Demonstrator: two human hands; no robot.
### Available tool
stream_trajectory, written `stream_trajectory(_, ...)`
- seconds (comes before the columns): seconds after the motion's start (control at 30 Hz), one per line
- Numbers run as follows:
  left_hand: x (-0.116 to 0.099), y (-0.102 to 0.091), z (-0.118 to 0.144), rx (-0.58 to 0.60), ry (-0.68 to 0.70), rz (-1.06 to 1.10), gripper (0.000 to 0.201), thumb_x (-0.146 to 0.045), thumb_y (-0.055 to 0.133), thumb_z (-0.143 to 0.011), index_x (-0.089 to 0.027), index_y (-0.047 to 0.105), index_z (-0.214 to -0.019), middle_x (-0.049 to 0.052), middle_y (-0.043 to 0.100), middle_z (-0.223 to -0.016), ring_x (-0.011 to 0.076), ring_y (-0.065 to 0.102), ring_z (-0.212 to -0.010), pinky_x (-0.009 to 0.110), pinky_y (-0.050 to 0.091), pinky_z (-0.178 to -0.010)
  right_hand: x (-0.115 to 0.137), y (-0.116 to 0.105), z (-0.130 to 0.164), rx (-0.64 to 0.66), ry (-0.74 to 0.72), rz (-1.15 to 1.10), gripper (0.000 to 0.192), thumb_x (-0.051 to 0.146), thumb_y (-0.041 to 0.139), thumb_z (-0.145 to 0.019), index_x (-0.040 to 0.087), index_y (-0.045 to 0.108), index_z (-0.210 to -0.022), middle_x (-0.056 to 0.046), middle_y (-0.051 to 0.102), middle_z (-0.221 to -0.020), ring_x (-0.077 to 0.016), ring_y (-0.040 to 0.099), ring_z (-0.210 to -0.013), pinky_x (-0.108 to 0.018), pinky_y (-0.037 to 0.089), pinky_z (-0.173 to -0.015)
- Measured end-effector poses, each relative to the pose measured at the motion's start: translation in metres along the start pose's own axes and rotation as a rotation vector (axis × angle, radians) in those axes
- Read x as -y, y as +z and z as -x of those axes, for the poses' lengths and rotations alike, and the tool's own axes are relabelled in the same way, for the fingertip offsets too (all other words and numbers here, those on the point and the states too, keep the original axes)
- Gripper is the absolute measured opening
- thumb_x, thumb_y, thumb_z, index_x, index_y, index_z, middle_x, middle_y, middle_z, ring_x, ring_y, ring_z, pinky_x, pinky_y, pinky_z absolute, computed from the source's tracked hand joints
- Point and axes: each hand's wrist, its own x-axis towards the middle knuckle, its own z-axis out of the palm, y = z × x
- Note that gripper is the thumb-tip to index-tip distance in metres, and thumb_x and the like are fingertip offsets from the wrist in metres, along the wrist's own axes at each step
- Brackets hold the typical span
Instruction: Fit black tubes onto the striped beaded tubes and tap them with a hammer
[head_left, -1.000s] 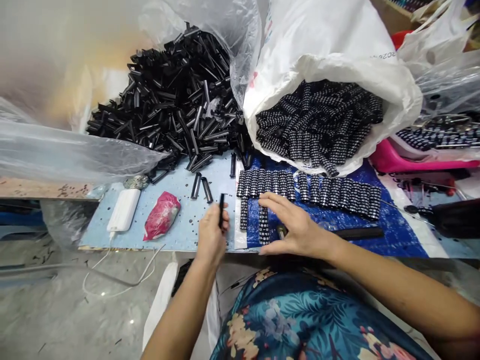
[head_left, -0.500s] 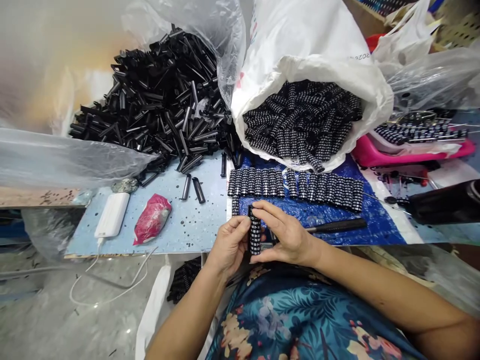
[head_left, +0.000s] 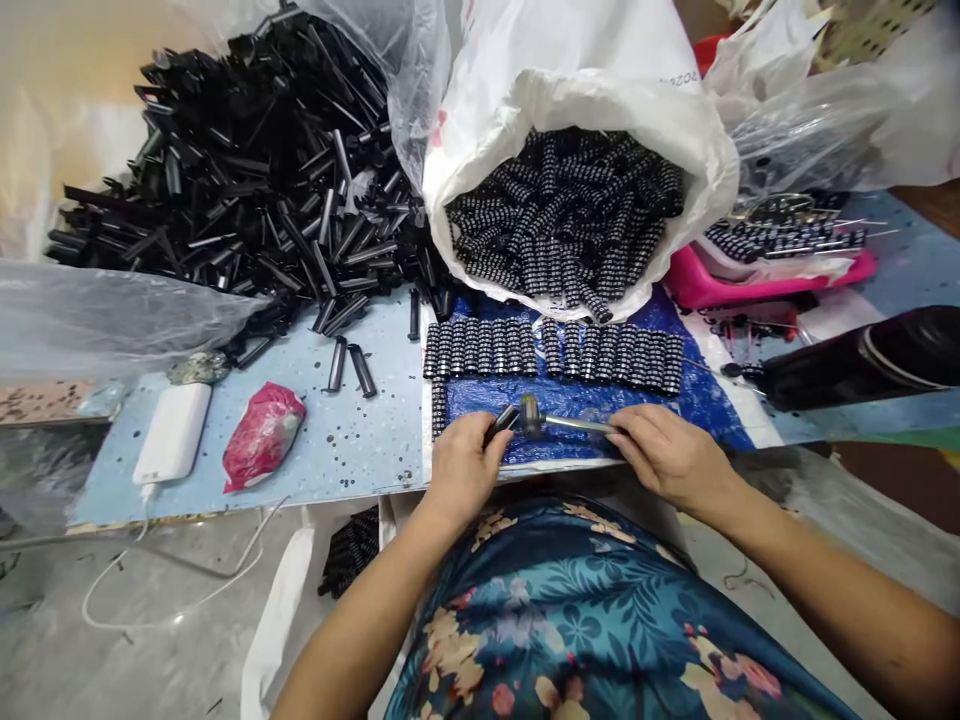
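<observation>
My left hand [head_left: 466, 462] is closed around a short black tube [head_left: 501, 424], whose end sticks out past the thumb and fingers. In the earlier view this tube carries rings of white digits. My right hand [head_left: 667, 450] grips a small hammer [head_left: 579, 425] by its handle, mostly hidden in the fingers. The hammer's head [head_left: 532, 414] is just right of the tube's end; whether they touch I cannot tell. Behind the hands, number-ringed tubes stand in a left row [head_left: 480, 347] and a right row [head_left: 613, 357] on a blue sheet [head_left: 551, 395].
Loose black tubes [head_left: 247, 190] form a big heap at the back left. A white sack [head_left: 581, 90] holds many number-ringed ones. A pink tray [head_left: 765, 285] and a black bottle [head_left: 862, 360] are at right. A white power bank [head_left: 174, 432] and a pink bundle [head_left: 264, 437] lie at left.
My right hand has let go of the number-ringed tube and taken up the hammer from the blue sheet. My left hand keeps the tube, now tilted. The whole view has shifted.
</observation>
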Motion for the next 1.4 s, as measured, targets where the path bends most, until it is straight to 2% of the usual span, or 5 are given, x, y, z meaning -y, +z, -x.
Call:
stream_trajectory(0.17,-0.004,-0.005,-0.025,0.238,-0.116,-0.156,0.027,-0.042,0.073,-0.082,-0.017,0.066,-0.088,0.005,0.063,-0.086,0.0198,0.056,-0.08,0.031,0.035,-0.07,0.018,-0.01,-0.016,-0.24,0.03,-0.163,0.025,0.011,0.047,-0.097,0.016,0.055,-0.12,-0.008,0.063,-0.094,-0.0186,0.061,-0.08,-0.03,0.05,-0.072)
stream_trajectory(0.77,-0.016,-0.013,-0.074,0.491,-0.156,-0.197,0.034,-0.036,0.079,-0.066,-0.018,0.05,-0.064,-0.003,0.047,-0.059,0.0119,0.037,-0.056,0.029,0.02,-0.056,0.018,0.01,-0.02,-0.018,-0.192,-0.06,0.016,0.018,0.052,-0.099,0.012,0.059,-0.112,-0.007,0.061,-0.084,-0.0173,0.057,-0.072,-0.029,0.046,-0.065)
stream_trajectory(0.9,-0.012,-0.065,-0.032,0.405,-0.083,-0.207,0.026,-0.034,0.065,-0.078,-0.018,0.046,-0.07,-0.003,0.049,-0.065,0.0114,0.039,-0.059,0.029,0.023,-0.057,-0.013,0.005,-0.006,-0.136,-0.142,0.001,0.021,0.016,0.059,-0.096,0.011,0.059,-0.116,-0.011,0.065,-0.098,-0.0194,0.061,-0.082,-0.031,0.049,-0.075)
stream_trajectory(1.07,0.035,-0.152,0.038,0.819,-0.312,-0.211,0.033,-0.045,0.075,-0.071,-0.017,0.06,-0.081,-0.003,0.053,-0.069,0.0116,0.044,-0.063,0.025,0.029,-0.057,-0.009,0.006,-0.031,-0.053,-0.132,0.066,0.025,0.034,0.066,-0.094,0.014,0.063,-0.109,-0.009,0.065,-0.101,-0.0223,0.061,-0.089,-0.035,0.047,-0.079)
stream_trajectory(1.4,0.083,-0.138,-0.021,-0.228,-0.389,-0.129,0.036,-0.053,0.053,-0.086,-0.018,0.06,-0.081,0.003,0.057,-0.069,0.016,0.051,-0.065,0.028,0.037,-0.062,0.095,0.074,-0.174,0.204,-0.101,-0.056,0.094,0.065,0.087,-0.059,0.008,0.053,-0.126,-0.021,0.049,-0.133,-0.0394,0.045,-0.12,-0.05,0.042,-0.096)
